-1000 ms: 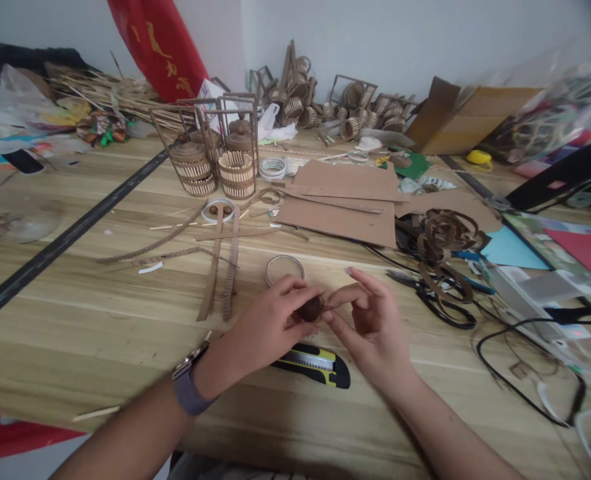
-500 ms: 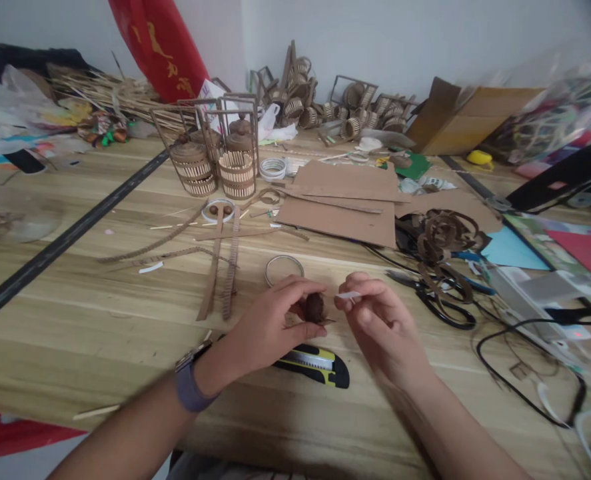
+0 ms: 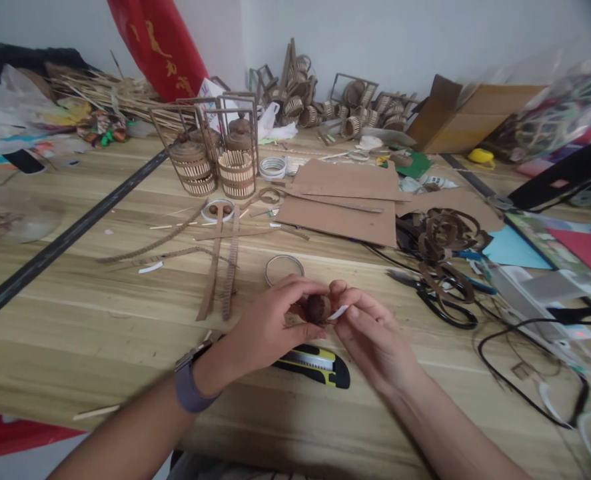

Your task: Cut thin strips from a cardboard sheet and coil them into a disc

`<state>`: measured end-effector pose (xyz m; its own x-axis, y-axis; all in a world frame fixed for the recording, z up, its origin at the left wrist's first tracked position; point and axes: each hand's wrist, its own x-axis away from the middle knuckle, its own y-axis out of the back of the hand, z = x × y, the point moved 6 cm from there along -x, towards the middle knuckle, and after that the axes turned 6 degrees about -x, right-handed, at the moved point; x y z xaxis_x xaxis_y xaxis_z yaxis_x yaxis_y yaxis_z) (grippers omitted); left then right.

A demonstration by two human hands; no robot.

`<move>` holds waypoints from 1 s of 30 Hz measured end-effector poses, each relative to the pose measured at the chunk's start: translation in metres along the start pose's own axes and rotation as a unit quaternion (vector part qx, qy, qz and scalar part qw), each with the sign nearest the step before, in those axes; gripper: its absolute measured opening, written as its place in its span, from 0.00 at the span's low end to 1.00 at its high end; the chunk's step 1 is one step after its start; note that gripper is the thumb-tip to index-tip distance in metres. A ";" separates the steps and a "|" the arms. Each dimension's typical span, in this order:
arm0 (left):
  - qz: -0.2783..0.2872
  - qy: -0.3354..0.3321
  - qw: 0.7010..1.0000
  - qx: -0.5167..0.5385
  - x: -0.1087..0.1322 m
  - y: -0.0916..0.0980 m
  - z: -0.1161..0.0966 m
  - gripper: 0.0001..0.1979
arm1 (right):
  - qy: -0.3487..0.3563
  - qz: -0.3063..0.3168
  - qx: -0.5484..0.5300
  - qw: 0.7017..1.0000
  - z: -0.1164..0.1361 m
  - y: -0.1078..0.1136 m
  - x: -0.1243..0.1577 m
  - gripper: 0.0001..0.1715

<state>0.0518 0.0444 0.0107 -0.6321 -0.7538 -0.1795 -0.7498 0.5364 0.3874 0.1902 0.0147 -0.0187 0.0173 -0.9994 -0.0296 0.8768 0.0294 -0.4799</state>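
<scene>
Between thumb and fingers, my left hand (image 3: 270,319) grips a small round brown piece (image 3: 316,309), dark on top with a lighter band at its right side. Its exact kind is unclear. My right hand (image 3: 375,333) pinches a short white strip (image 3: 338,312), whose lower end is close to the brown piece; whether they touch I cannot tell. Below my left hand lies a yellow and black utility knife (image 3: 320,365), partly covered by the hand. A roll of tape (image 3: 284,268) rests flat just beyond my fingers.
Corrugated cardboard strips (image 3: 231,267) lie left of my hands, cardboard sheets (image 3: 342,220) beyond. Black-handled scissors (image 3: 445,310) and coiled brown strips (image 3: 445,233) are at right, near a cable (image 3: 480,347). Small slatted baskets (image 3: 236,175) in tall frames stand behind, with a cardboard box (image 3: 468,120) at back right.
My right hand has moved left with the white strip, up to the brown piece. The left hand has stayed nearly in place, the piece turned slightly so its lighter band shows.
</scene>
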 end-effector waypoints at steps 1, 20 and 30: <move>0.000 -0.001 1.000 -0.003 0.000 0.000 0.000 0.20 | -0.002 0.003 -0.001 1.000 -0.001 -0.001 0.000 0.10; -0.011 -0.020 1.000 0.012 0.001 0.000 -0.004 0.18 | -0.004 -0.004 0.013 1.000 -0.006 0.000 0.001 0.11; -0.024 -0.041 0.999 0.002 0.003 0.000 -0.008 0.17 | -0.031 -0.017 -0.028 0.999 -0.012 0.002 0.002 0.09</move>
<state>0.0514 0.0394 0.0171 -0.6090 -0.7454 -0.2710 -0.7803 0.5016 0.3736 0.1860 0.0134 -0.0298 0.0203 -0.9990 0.0411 0.8496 -0.0045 -0.5273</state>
